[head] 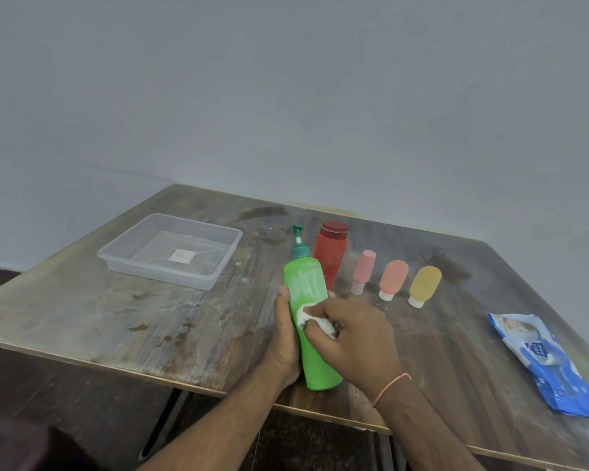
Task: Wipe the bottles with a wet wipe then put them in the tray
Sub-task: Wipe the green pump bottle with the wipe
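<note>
Left hand is wrapped round the green pump bottle at lower centre, right hand pinching a balled-up wet wipe against it. Slick plastic could probably slip and topple the red bottle right behind. Three small bottles sit centre-right, wipes pack far right, clear tray empty, centre-left, path open.

Place: a plain room, likely a home.
Wall: bare grey-white wall, at 12 o'clock.
Table: worn, stained wooden table on thin black legs.
Goods: household toiletry bottles at 1 o'clock; baby wipes pack at 3 o'clock.
</note>
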`<state>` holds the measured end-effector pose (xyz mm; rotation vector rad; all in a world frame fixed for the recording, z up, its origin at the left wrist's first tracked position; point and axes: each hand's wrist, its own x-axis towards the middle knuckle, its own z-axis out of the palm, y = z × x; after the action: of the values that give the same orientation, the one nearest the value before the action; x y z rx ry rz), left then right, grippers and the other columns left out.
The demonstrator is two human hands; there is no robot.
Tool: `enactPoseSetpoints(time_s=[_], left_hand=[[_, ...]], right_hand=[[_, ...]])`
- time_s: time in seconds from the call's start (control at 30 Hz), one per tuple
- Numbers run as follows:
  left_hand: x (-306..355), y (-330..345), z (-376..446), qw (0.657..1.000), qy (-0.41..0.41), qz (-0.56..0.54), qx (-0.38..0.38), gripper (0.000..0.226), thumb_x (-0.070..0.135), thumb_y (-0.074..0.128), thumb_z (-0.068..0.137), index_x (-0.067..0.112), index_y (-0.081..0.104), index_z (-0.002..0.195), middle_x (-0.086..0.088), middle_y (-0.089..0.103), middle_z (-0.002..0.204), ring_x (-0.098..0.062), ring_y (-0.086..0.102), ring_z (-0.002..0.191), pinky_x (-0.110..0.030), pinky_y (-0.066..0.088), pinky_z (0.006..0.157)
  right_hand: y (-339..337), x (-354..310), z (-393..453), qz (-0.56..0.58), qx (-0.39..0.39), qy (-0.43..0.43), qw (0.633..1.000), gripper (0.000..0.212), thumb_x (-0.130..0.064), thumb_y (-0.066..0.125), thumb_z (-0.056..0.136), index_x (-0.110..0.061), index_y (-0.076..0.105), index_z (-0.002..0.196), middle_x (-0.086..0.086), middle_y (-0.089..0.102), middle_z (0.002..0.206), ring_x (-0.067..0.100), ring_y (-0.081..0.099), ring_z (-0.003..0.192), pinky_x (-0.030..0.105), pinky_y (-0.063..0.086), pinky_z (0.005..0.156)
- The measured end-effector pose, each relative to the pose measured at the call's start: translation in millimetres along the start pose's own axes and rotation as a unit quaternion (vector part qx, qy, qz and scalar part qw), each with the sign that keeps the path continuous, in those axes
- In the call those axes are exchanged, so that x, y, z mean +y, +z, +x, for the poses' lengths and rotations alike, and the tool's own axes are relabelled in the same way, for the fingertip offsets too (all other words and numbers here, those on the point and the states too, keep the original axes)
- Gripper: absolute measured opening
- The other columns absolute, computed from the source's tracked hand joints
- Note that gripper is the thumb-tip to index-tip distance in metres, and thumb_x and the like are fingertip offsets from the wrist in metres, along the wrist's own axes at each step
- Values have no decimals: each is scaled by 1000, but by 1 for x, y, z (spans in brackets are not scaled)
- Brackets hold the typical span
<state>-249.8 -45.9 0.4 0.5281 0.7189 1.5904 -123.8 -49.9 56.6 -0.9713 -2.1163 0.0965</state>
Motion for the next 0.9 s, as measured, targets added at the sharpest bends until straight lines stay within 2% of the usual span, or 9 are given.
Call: enactPoseSetpoints(time_s=[0.07,0.13,0.23,0.33,0.43,0.57,0.63,0.73,0.9], left_hand=[[2,1,-1,1000,7,7,0,80,75,31,92,16,85,97,-17,79,101,-28,77,91,-41,62,83],[3,2,-3,1000,8,10,1,80,75,31,91,16,85,98,-20,79,105,-30,78,94,-43,61,85],[3,4,-3,1000,4,4,5,82,73,27,96,14,85,99,-22,79,106,-31,78,94,-43,64,82],[3,6,-5,1000,8,5,1,80,71,29,95,12,84,97,-20,79,99,-30,78,89,-40,65,76],[5,6,-6,1000,11,20,5,83,74,33,89,9,80,109,-24,78,109,-32,79,95,-41,65,77],[4,4,-5,999,15,48,13,85,77,31,87,13,84,106,-26,77,113,-33,77,96,-43,64,81],[3,5,-5,999,17,50,8,86,77,31,87,12,83,109,-26,76,112,-34,77,94,-43,63,79],[6,5,-5,999,8,43,3,88,78,31,87,12,82,116,-26,76,116,-34,76,94,-44,60,80],[1,5,-3,999,16,51,10,91,84,36,90,10,78,123,-37,67,125,-38,72,97,-43,58,84]], right_hand=[[2,-1,4,2,-3,-10,1000,22,-45,70,89,-41,82,106,-21,79,95,2,70,84,10,46,68],[3,1,8,10,25,11,1000,25,-47,66,91,-39,82,108,-20,80,101,2,72,85,23,58,71],[1,8,6,50,38,29,998,24,-47,66,88,-33,82,99,-17,80,91,4,70,73,36,59,63],[-1,7,4,78,10,13,997,21,-46,70,88,-36,84,101,-23,79,94,1,71,79,30,59,67],[3,10,7,80,27,39,996,22,-46,70,90,-38,83,106,-26,79,98,-3,72,84,25,59,72],[4,25,4,101,53,116,987,15,-46,73,90,-35,83,90,-23,73,71,3,66,64,20,46,56],[6,28,5,163,52,165,971,6,-37,78,93,-37,84,95,-23,75,74,2,69,66,23,52,60],[12,27,5,283,36,197,938,10,-27,81,95,-34,85,101,-16,82,93,6,77,84,33,64,74],[12,42,7,306,50,215,926,9,-21,81,93,-29,85,93,-9,82,85,6,74,77,25,57,69]])
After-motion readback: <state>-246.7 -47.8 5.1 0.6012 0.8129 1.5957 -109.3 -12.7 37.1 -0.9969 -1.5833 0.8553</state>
